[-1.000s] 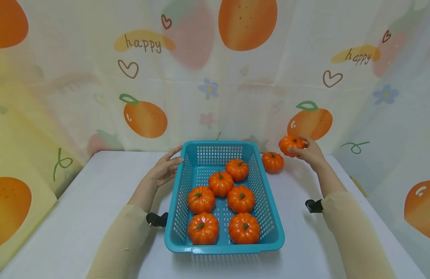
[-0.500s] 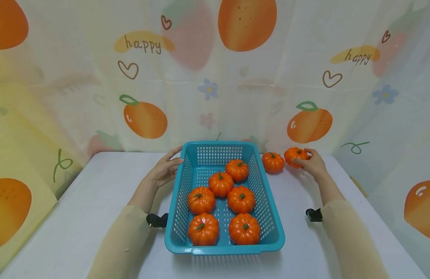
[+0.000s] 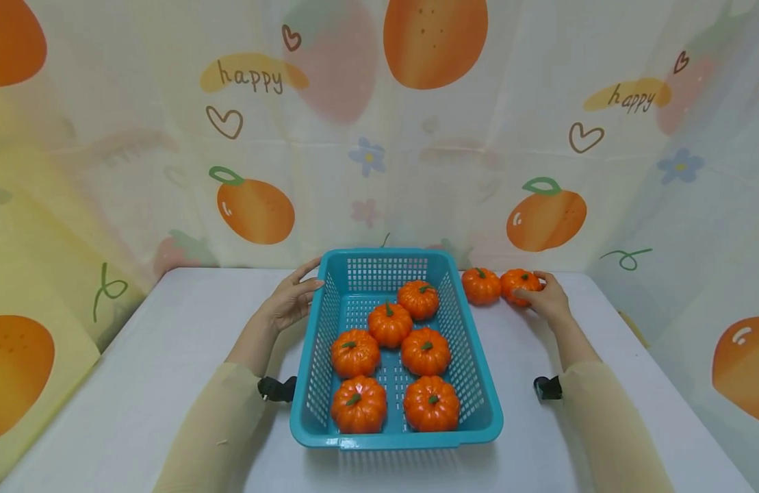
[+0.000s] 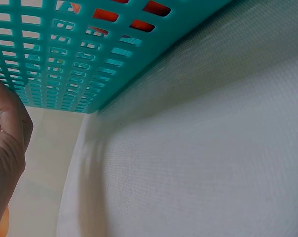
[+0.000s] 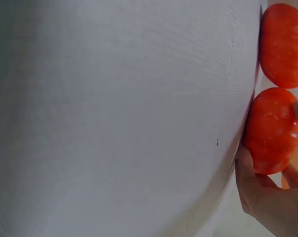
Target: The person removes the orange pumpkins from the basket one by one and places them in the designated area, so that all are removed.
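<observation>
In the head view, my right hand [image 3: 550, 301] grips a small orange pumpkin [image 3: 517, 284] with a green stem, thumb on the near side and fingers behind it. The right wrist view shows this pumpkin [image 5: 272, 131] low at the white tabletop, right beside a second pumpkin [image 5: 285, 45]. That second pumpkin [image 3: 481, 286] sits just outside the basket's right rim. My left hand [image 3: 291, 299] holds the left rim of a teal plastic basket [image 3: 396, 441] near its far corner. In the left wrist view, bent fingers [image 4: 13, 116] lie at the basket's slotted wall [image 4: 64, 64].
Several more orange pumpkins, such as one near the front [image 3: 431, 404], stand inside the basket, mostly in its near and middle part. White cloth covers the table [image 3: 170, 356]. A fruit-printed curtain [image 3: 367, 192] hangs right behind the table's far edge.
My right hand has lowered the pumpkin from the air to the tabletop, beside the other loose pumpkin. The left hand and the basket have stayed in place.
</observation>
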The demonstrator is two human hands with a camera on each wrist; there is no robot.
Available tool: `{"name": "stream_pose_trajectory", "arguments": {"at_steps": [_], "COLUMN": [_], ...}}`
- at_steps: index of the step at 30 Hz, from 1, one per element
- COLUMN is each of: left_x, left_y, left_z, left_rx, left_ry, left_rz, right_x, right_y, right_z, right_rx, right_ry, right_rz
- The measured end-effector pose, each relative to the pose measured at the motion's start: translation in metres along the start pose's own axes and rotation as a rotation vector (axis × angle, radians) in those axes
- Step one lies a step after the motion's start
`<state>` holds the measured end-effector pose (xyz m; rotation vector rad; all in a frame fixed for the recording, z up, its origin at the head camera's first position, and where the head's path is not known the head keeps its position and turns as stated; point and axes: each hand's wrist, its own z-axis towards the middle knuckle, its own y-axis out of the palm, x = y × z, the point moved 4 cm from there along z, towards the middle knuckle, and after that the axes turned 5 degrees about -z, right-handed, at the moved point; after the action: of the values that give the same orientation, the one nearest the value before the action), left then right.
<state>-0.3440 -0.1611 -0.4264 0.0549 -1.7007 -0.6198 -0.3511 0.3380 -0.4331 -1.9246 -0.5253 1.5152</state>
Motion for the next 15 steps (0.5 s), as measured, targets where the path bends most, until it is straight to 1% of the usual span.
{"name": "stream_pose_trajectory", "arguments": {"at_steps": [7, 15], "left_x": [0.0001, -0.0004], "left_y": [0.0003, -0.0008], "left_z": [-0.0001, 0.0004], "left_rx": [-0.011, -0.002], "left_ry": [0.001, -0.007], "left_rz": [-0.002, 0.005], "right_x": [-0.0004, 0.0004], "right_y": [-0.0001, -0.0006], "right_z": [-0.0008, -0.0024], "right_rx": [-0.004, -0.017], "right_ry": [0.002, 0.013], "right_rz": [0.015, 0.025]}}
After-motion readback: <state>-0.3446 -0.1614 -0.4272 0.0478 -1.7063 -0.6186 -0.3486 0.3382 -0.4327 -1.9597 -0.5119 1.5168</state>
